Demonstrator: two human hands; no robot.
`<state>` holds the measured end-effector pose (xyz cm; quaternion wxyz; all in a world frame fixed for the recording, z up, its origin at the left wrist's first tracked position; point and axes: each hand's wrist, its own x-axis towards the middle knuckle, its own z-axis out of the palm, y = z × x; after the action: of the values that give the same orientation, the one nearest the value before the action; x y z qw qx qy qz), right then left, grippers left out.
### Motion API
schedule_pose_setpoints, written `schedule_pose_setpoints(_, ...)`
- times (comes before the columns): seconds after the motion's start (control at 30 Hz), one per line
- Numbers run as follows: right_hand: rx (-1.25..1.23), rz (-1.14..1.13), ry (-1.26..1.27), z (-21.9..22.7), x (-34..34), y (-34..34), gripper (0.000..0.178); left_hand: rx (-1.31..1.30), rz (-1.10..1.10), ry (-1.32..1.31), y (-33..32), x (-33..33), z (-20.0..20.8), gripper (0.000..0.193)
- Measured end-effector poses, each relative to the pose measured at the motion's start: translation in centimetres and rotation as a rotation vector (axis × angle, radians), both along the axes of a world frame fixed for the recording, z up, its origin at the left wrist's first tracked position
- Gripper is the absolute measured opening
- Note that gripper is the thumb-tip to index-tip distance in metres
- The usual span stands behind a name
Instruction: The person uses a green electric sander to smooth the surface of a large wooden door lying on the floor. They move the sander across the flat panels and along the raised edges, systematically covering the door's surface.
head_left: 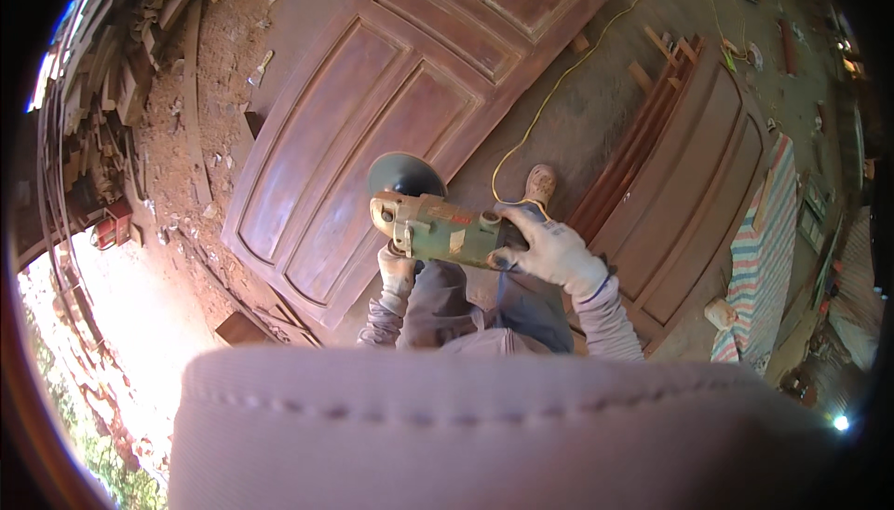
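Both my hands, in pale work gloves, hold a green and tan angle grinder point(449, 232) crosswise in front of my legs. My left hand point(397, 268) is closed at its head end, around what seems to be a side handle, mostly hidden. At the rear of the body, my right hand point(559, 254) wraps round the grip, where a yellow cord point(521, 142) comes out. The grinder's dark round disc point(407, 175) is over the near edge of a reddish-brown panelled wooden door point(410, 72); whether it touches the wood I cannot tell.
A second panelled door point(680, 184) lies on my right beside a striped sheet point(759, 249). Scrap timber point(121, 54) is heaped at the far left. A red object point(112, 224) sits near the bright opening. My shoe point(540, 184) stands between the doors, close to the cord.
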<state>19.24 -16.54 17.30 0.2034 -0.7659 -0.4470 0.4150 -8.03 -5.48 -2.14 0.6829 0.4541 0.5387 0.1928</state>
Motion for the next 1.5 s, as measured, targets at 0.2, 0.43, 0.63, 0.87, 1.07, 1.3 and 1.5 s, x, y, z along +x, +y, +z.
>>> schedule_pose_setpoints(0.2,-0.014,0.047,0.512,1.9,15.5,-2.5,0.075,-0.045,-0.007,0.019,-0.9,12.1,10.9,0.012)
schedule_pose_setpoints(0.43,-0.189,0.263,0.065,9.7,25.6,-2.5,0.082,-0.083,0.15,-0.06,-4.8,22.7,14.4,0.007)
schedule_pose_setpoints(0.63,-0.014,0.342,-0.184,15.3,35.3,-0.4,0.085,0.034,0.142,-0.137,-4.0,35.3,12.5,0.012)
schedule_pose_setpoints(0.87,-0.111,0.26,-0.46,22.4,45.2,1.7,0.08,0.122,-0.138,-0.238,0.7,52.9,15.4,0.024)
schedule_pose_setpoints(1.07,0.198,0.067,-0.16,14.1,59.3,0.3,0.073,0.338,-0.407,0.075,6.9,64.1,19.9,0.044)
schedule_pose_setpoints(1.3,-0.018,-0.281,0.406,5.6,71.5,5.2,0.069,0.242,-0.534,0.273,12.4,76.4,17.2,0.039)
schedule_pose_setpoints(1.5,0.123,-0.118,0.29,-2.6,76.3,8.9,0.066,0.221,-0.475,0.351,14.6,79.8,12.9,0.035)
